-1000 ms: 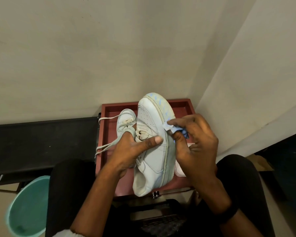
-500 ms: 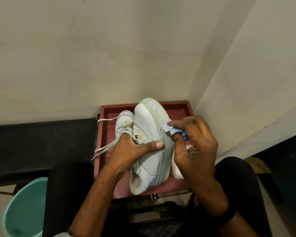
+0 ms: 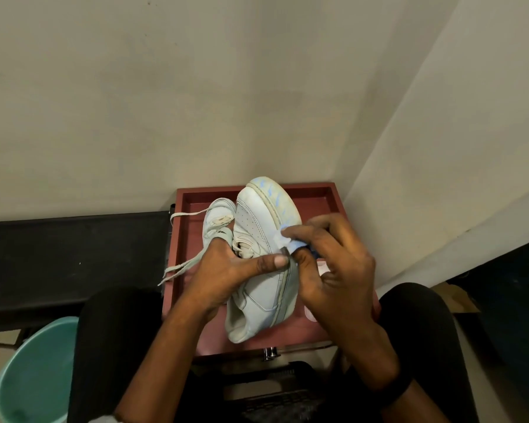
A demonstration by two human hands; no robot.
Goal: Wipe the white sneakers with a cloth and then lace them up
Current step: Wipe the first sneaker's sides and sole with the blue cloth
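My left hand [image 3: 226, 276] grips a white sneaker [image 3: 263, 288] tipped on its side over the red tray [image 3: 193, 196], thumb across its upper, toe pointing away, sole facing right. My right hand [image 3: 333, 267] pinches a small light-blue cloth [image 3: 290, 244] against the sneaker's sole edge near the middle. The second white sneaker [image 3: 217, 218] lies in the tray behind my left hand, mostly hidden, its loose laces [image 3: 180, 267] trailing over the tray's left rim.
The tray sits in a corner between two pale walls. A black bench [image 3: 74, 254] runs along the left. A teal bucket [image 3: 34, 377] stands at lower left by my knee. A pale pink-white object [image 3: 321, 267] lies in the tray behind my right hand.
The sneaker has tilted slightly and shifted a little toward me. My right hand with the cloth has slid a short way along the sole edge. The second sneaker has stayed put.
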